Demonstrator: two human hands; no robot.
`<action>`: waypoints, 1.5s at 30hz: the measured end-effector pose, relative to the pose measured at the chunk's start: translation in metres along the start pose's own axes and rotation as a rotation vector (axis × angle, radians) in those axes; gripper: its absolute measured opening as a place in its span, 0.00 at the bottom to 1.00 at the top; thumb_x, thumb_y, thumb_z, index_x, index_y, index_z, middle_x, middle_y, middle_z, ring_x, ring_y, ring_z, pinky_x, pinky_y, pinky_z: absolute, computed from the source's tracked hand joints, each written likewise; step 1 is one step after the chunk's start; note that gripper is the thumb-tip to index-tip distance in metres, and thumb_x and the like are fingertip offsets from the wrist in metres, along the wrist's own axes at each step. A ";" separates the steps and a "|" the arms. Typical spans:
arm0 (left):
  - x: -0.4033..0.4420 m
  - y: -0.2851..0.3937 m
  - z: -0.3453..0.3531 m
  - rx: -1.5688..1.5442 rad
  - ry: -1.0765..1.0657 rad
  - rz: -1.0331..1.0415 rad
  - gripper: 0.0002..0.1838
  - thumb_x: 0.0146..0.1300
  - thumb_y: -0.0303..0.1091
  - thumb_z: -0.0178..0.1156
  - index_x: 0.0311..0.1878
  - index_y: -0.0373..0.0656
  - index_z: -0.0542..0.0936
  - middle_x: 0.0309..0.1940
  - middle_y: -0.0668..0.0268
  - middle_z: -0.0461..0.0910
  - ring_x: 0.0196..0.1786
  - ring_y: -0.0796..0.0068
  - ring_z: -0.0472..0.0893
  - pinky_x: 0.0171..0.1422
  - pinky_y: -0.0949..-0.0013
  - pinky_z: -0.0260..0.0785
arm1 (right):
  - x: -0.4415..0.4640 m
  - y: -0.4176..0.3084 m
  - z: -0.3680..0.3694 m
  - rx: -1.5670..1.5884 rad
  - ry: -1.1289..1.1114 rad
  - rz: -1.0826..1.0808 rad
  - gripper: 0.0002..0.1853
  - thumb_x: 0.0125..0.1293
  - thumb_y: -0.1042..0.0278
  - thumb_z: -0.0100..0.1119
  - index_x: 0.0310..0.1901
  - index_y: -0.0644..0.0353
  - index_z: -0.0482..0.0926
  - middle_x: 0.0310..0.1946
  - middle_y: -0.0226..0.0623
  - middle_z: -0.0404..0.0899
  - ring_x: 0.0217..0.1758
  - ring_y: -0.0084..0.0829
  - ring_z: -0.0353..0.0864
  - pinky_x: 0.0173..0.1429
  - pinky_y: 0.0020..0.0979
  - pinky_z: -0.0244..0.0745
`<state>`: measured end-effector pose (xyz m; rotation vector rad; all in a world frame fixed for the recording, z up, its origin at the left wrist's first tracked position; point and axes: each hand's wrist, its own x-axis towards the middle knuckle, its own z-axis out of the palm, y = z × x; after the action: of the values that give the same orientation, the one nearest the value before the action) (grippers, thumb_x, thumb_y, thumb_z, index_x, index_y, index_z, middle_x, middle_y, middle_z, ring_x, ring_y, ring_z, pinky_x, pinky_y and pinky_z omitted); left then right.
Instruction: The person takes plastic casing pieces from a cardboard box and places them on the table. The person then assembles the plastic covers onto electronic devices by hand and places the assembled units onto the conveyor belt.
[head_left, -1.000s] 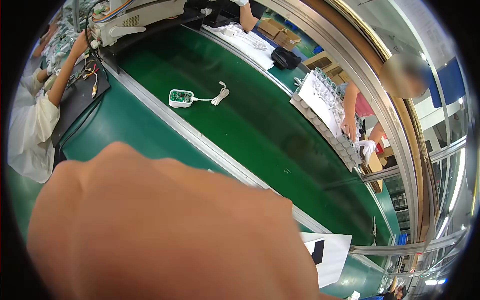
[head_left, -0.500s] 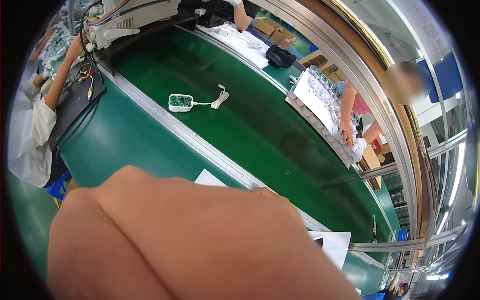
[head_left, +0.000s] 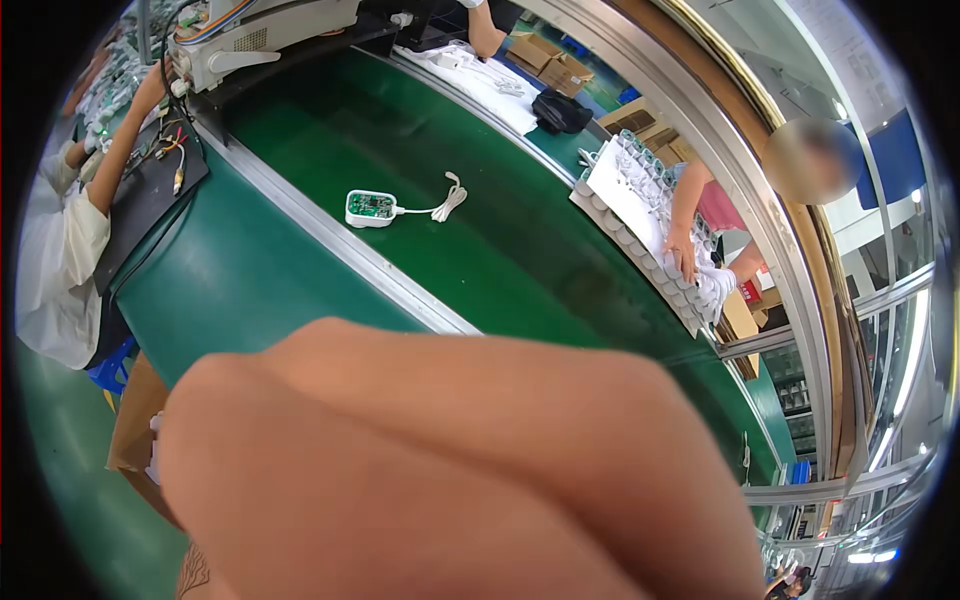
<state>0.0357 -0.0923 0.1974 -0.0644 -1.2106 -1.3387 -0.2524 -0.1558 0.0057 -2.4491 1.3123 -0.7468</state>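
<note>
Very close to the camera, what looks like my right hand (head_left: 440, 460) fills the lower middle, blurred. Its back and bent knuckles show, but the fingertips are hidden, so whatever it holds cannot be made out. I do not see a separate left hand. Beyond the knuckles, on the dark green belt (head_left: 420, 270), lies an open white housing (head_left: 371, 208) with a green circuit board in it. A white cable (head_left: 450, 198), bundled at its end, runs from its right side. My hand does not touch either.
A metal rail (head_left: 330, 240) separates the belt from the green worktop (head_left: 230, 270). A co-worker's arm (head_left: 125, 150) is at upper left by a machine (head_left: 250, 45). Across the belt, another person's hand (head_left: 680, 250) touches a tray of parts (head_left: 635, 200). A cardboard box (head_left: 135, 430) stands lower left.
My hand has shifted right and now covers the white sheets by the rail. The housing and cable sit slightly farther right. More of the cardboard box shows at lower left.
</note>
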 end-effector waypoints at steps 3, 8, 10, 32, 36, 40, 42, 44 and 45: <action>0.002 -0.010 -0.001 -0.010 -0.014 0.007 0.12 0.63 0.20 0.71 0.24 0.37 0.80 0.26 0.59 0.82 0.31 0.65 0.81 0.39 0.62 0.79 | 0.000 0.000 0.001 0.008 -0.013 -0.003 0.08 0.69 0.62 0.70 0.41 0.55 0.85 0.27 0.38 0.87 0.27 0.42 0.85 0.37 0.38 0.75; 0.008 -0.014 -0.005 -0.047 -0.054 0.047 0.11 0.64 0.22 0.71 0.26 0.38 0.80 0.28 0.60 0.82 0.33 0.66 0.81 0.39 0.63 0.78 | 0.002 0.000 -0.001 -0.003 0.033 -0.047 0.07 0.69 0.62 0.70 0.41 0.55 0.85 0.27 0.39 0.87 0.26 0.42 0.85 0.34 0.39 0.74; 0.010 -0.013 -0.008 -0.053 -0.070 0.070 0.11 0.64 0.22 0.71 0.27 0.39 0.80 0.29 0.60 0.82 0.33 0.66 0.81 0.39 0.63 0.77 | 0.001 0.000 -0.002 0.001 0.005 -0.008 0.07 0.69 0.62 0.70 0.41 0.55 0.85 0.27 0.39 0.87 0.26 0.42 0.85 0.33 0.38 0.73; 0.013 -0.012 -0.024 0.208 -0.087 0.213 0.09 0.78 0.40 0.62 0.41 0.48 0.79 0.37 0.67 0.81 0.36 0.71 0.80 0.37 0.68 0.73 | -0.009 0.010 0.002 0.015 0.049 -0.046 0.08 0.71 0.57 0.68 0.39 0.51 0.84 0.22 0.35 0.83 0.24 0.40 0.83 0.31 0.40 0.73; 0.010 -0.019 -0.007 0.328 -0.122 0.222 0.16 0.82 0.46 0.56 0.47 0.42 0.82 0.39 0.56 0.85 0.38 0.61 0.84 0.41 0.62 0.81 | -0.007 0.013 0.006 0.018 0.063 -0.038 0.09 0.71 0.56 0.68 0.39 0.50 0.84 0.20 0.34 0.82 0.22 0.39 0.82 0.29 0.40 0.72; -0.001 -0.036 0.014 0.264 -0.097 0.210 0.27 0.86 0.52 0.46 0.58 0.34 0.82 0.40 0.50 0.84 0.37 0.51 0.85 0.42 0.56 0.84 | -0.009 0.017 0.007 0.014 0.081 -0.061 0.09 0.71 0.55 0.68 0.38 0.49 0.84 0.20 0.32 0.82 0.21 0.38 0.81 0.26 0.39 0.70; 0.008 -0.046 0.048 0.116 -0.007 0.149 0.25 0.84 0.47 0.49 0.63 0.32 0.79 0.47 0.50 0.83 0.45 0.50 0.85 0.51 0.54 0.82 | -0.008 0.018 0.008 0.004 0.073 -0.047 0.09 0.71 0.55 0.68 0.38 0.49 0.84 0.20 0.32 0.82 0.21 0.38 0.82 0.26 0.39 0.70; 0.013 -0.051 0.052 0.049 -0.002 0.094 0.25 0.84 0.47 0.49 0.63 0.32 0.79 0.48 0.50 0.83 0.45 0.50 0.85 0.52 0.54 0.81 | -0.007 0.014 0.006 0.034 0.075 -0.044 0.08 0.71 0.56 0.68 0.39 0.49 0.84 0.20 0.33 0.82 0.21 0.38 0.82 0.26 0.40 0.70; 0.014 -0.051 0.049 0.030 -0.030 0.072 0.25 0.84 0.47 0.49 0.63 0.32 0.79 0.48 0.50 0.83 0.46 0.50 0.85 0.52 0.54 0.81 | -0.004 0.015 0.003 0.017 0.042 -0.010 0.07 0.70 0.58 0.69 0.39 0.50 0.84 0.24 0.34 0.84 0.24 0.40 0.83 0.29 0.40 0.72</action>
<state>-0.0363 -0.0868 0.1994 -0.1067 -1.2420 -1.2607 -0.2632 -0.1607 -0.0050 -2.4408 1.3037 -0.8127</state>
